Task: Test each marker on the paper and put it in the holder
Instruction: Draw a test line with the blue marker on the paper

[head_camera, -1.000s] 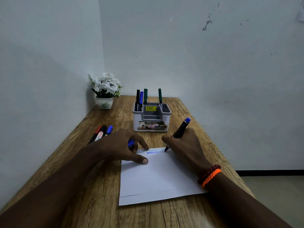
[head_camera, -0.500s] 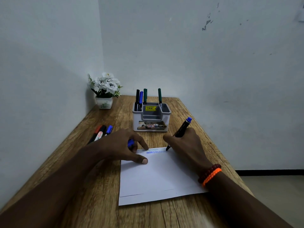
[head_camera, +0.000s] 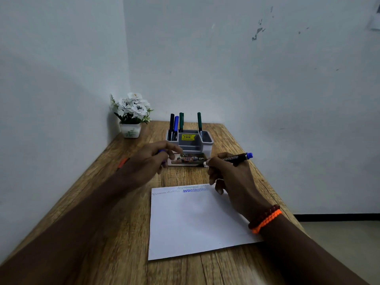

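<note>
Head view, nearest first: my two forearms come in from the bottom corners, cut off by the frame. Between them the white sheet of paper (head_camera: 195,221) lies flat on the brown wood-grain table (head_camera: 115,233), its far edge carrying faint grey zigzag lines and one bold blue zigzag (head_camera: 194,190); the right end of those lines runs under my fingers and I cannot read it.

My right hand (head_camera: 232,182), with a dark red bead bracelet and an orange braided band (head_camera: 266,220) at the wrist, is raised over the paper's far right corner. Its thumb and forefinger pinch the black-barrelled marker with a blue end (head_camera: 234,157), which lies roughly level, blue end pointing right; the writing tip is hidden at my fingertips beside a small silvery collar.

My left hand (head_camera: 152,159) hovers above the table, blurred, fingers curled round a blue marker cap (head_camera: 162,151) that only peeks out.

Left of that wrist, an orange-red streak (head_camera: 123,162) is all that shows of something on the table; I cannot make out more.

Beyond the hands stands the white and grey plastic desk holder (head_camera: 206,148), its front label partly covered. A black, a blue and two green markers stand upright in its rear compartments. At the far left corner sits a white pot of white flowers (head_camera: 131,115).
</note>
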`<state>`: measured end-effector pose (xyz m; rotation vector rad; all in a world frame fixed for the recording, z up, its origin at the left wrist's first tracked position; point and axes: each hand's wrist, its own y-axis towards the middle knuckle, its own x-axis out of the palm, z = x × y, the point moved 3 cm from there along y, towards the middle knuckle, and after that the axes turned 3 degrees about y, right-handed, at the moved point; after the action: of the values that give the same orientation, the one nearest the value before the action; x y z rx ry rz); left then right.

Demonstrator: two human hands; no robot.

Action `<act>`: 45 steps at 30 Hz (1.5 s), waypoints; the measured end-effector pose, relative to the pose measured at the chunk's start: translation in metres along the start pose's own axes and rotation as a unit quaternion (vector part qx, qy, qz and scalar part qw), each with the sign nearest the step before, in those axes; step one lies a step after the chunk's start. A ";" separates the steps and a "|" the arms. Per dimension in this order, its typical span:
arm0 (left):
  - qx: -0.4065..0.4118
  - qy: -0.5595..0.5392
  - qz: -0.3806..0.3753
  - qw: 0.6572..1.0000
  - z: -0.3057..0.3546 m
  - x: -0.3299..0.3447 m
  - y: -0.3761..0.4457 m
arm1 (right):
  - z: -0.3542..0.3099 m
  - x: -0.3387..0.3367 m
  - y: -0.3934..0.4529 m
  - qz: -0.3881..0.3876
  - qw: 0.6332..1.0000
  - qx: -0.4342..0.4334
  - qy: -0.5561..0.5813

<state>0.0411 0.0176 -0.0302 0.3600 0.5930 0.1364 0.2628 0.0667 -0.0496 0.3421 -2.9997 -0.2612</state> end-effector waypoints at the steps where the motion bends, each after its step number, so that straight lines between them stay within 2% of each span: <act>1: -0.007 -0.021 -0.007 1.000 0.000 0.000 0.000 | -0.001 0.001 -0.001 -0.007 1.000 0.011 0.026; 4: 0.007 -0.062 -0.021 0.998 -0.001 0.002 0.000 | -0.005 0.005 -0.003 -0.018 0.993 0.056 0.102; 8: -0.009 -0.171 0.006 0.985 0.000 0.005 -0.002 | -0.007 0.009 -0.005 -0.026 0.985 0.088 0.146; 15: -0.037 -0.262 0.037 0.964 -0.001 0.007 -0.001 | -0.004 0.008 -0.004 -0.065 0.979 0.077 0.176; 20: -0.042 -0.320 0.024 0.946 0.000 0.010 -0.001 | -0.004 0.010 -0.004 -0.079 0.978 0.064 0.180; 37: -0.039 -0.263 -0.012 0.964 0.006 0.015 -0.005 | -0.003 0.013 -0.006 -0.081 0.987 0.038 0.137; 45: -0.019 -0.232 0.017 0.972 0.005 0.016 -0.006 | 0.001 0.014 -0.005 -0.083 0.984 0.050 0.147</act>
<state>0.0573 0.0141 -0.0376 0.3496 0.1208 0.0908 0.2501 0.0583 -0.0503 0.5879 -2.7017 -0.0649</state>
